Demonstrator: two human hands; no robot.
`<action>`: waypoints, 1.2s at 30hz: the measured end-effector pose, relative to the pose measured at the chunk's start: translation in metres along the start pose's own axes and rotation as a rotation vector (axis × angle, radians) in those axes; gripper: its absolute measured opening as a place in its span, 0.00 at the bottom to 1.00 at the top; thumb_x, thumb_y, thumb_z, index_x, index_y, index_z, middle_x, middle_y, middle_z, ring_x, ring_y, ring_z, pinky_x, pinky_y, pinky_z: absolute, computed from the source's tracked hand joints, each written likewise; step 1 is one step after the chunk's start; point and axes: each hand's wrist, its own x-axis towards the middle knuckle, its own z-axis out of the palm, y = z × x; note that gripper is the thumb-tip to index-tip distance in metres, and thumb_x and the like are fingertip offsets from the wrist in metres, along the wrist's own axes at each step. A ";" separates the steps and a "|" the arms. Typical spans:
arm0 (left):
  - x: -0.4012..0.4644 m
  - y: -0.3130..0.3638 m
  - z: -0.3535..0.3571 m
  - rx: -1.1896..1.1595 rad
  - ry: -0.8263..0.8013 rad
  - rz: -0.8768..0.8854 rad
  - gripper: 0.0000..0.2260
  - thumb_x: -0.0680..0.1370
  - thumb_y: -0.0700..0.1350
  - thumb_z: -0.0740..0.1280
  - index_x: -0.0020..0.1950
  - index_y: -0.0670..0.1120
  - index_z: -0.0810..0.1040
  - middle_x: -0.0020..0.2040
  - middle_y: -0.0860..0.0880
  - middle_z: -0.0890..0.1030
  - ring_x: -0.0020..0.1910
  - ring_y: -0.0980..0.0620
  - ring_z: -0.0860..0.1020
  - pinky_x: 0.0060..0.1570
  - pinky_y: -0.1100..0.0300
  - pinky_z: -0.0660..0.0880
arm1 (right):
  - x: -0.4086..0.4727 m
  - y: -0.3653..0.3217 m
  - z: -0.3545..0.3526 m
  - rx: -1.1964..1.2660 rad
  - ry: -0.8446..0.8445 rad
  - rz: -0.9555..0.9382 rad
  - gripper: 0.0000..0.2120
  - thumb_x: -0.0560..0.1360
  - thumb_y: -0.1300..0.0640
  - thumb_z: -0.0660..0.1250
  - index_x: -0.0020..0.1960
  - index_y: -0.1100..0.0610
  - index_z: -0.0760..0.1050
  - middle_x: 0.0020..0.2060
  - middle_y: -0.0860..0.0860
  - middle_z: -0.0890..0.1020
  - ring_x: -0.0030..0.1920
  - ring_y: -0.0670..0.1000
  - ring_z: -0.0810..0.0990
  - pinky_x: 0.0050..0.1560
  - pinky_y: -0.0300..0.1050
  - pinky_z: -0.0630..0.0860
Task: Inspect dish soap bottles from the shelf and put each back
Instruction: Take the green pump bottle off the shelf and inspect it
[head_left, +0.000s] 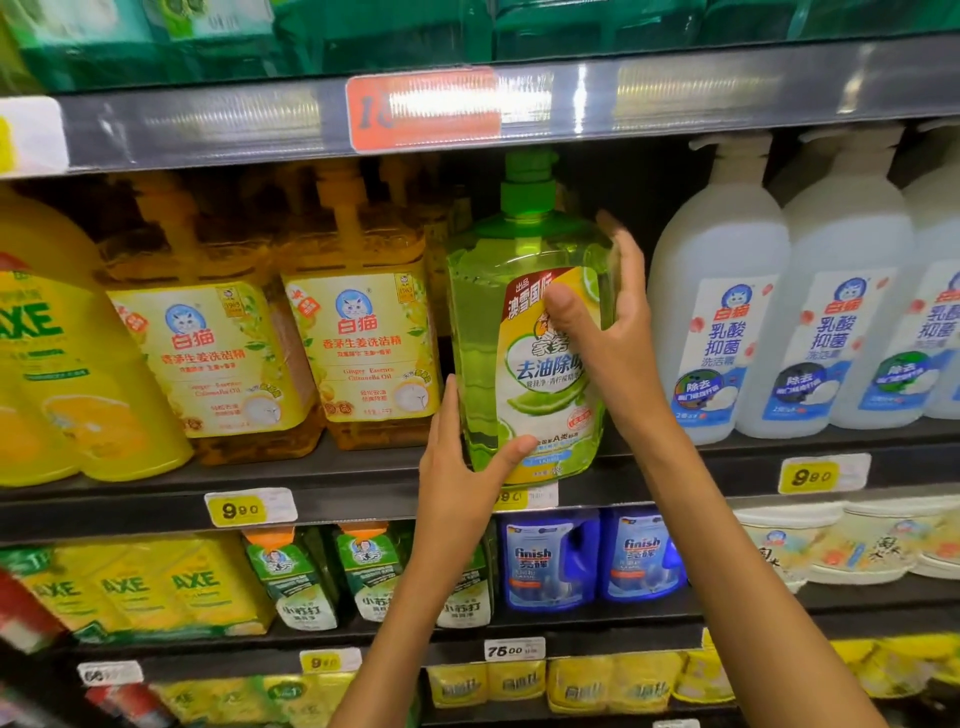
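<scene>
At frame centre, a green soap bottle (524, 332) is gripped low by the left hand (460, 467) and high by the right hand (608, 332), upright.

Both bare forearms raised from the lower edge of the view, converging upward. Left hand (460, 470) low, palm turned inward, fingers (448, 410) extended straight up along the left side of the green dish soap bottle (485, 332), thumb curled across its lower front. Right hand (610, 332) higher, wrapped round the upper right side, thumb pressed flat on the label, fingers reaching behind the shoulder. Right wrist bent slightly, forearm running down to the lower right corner.
</scene>
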 end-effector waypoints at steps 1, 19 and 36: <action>0.001 0.000 -0.001 -0.007 -0.003 -0.001 0.46 0.63 0.68 0.69 0.77 0.57 0.55 0.74 0.56 0.64 0.72 0.57 0.64 0.67 0.58 0.66 | 0.001 0.001 -0.002 0.007 -0.006 0.006 0.44 0.66 0.39 0.73 0.74 0.49 0.57 0.65 0.48 0.76 0.61 0.50 0.79 0.60 0.54 0.78; -0.013 -0.002 -0.020 -0.138 -0.135 0.092 0.41 0.60 0.71 0.69 0.70 0.59 0.62 0.68 0.56 0.66 0.65 0.61 0.69 0.56 0.70 0.70 | -0.023 -0.024 -0.009 0.245 -0.098 0.176 0.50 0.53 0.38 0.81 0.68 0.54 0.66 0.55 0.54 0.81 0.55 0.54 0.83 0.48 0.46 0.80; -0.042 0.037 0.001 -0.844 -0.143 0.096 0.29 0.70 0.70 0.61 0.62 0.53 0.78 0.56 0.54 0.83 0.57 0.55 0.80 0.51 0.61 0.78 | -0.065 -0.075 -0.011 -0.187 -0.254 -0.147 0.42 0.65 0.45 0.72 0.74 0.51 0.58 0.69 0.49 0.68 0.69 0.45 0.69 0.66 0.45 0.71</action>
